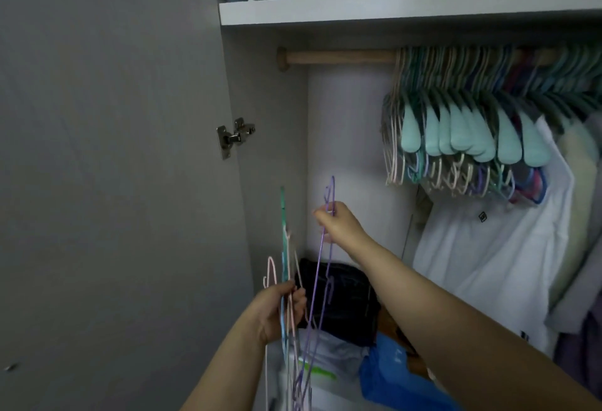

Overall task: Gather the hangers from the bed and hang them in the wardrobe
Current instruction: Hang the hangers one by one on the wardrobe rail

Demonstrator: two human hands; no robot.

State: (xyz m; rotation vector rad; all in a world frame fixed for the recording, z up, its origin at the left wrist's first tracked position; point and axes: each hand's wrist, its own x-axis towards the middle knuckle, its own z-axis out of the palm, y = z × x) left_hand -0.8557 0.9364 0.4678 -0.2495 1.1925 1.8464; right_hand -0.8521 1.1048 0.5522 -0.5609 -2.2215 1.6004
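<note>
I stand at the open wardrobe. My left hand [280, 309] grips a bunch of thin wire hangers [285, 267], pink, green and pale blue, held upright low in the view. My right hand [338, 225] pinches a purple wire hanger [329, 195] just below its hook, lifted above the bunch and well under the wooden rail [338, 56]. The rail's left stretch is bare. Many hangers [462, 137], several with mint padded ends, crowd the rail's right part.
The grey wardrobe door [114, 166] stands open at the left with its hinge [235, 137]. A white shelf [407, 3] above the rail holds folded pink bedding and grey cloth. A white shirt [495, 267] hangs at the right. Dark folded clothes [342, 300] and a blue bag [397, 378] lie below.
</note>
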